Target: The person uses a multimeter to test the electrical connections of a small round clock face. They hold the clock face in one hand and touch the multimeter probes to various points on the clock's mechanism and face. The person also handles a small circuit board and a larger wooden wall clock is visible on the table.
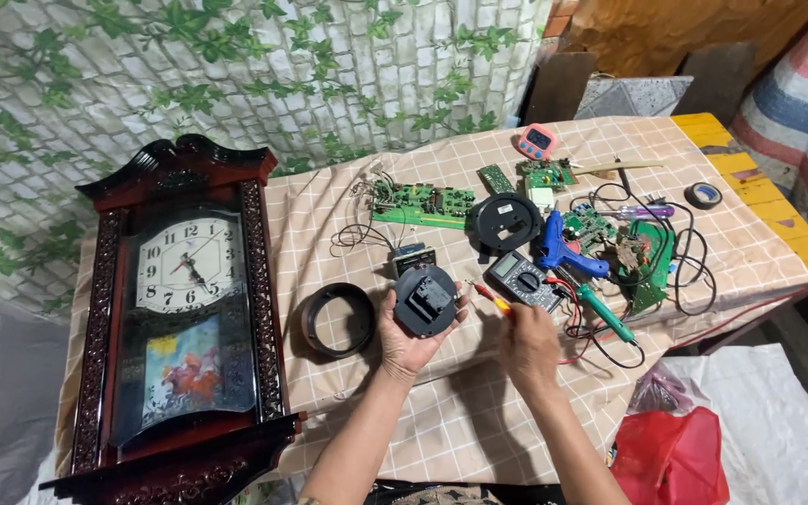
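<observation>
Left hand (408,339) grips round black clock part (425,300); right hand (527,344) seemingly holds probe (490,297).

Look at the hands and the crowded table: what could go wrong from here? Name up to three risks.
1. The left hand holds the round black clock part up off the table; it could slip and drop.
2. The right hand works a red probe beside tangled leads, which may snag.
3. The wall clock lies near the table's edge.
</observation>
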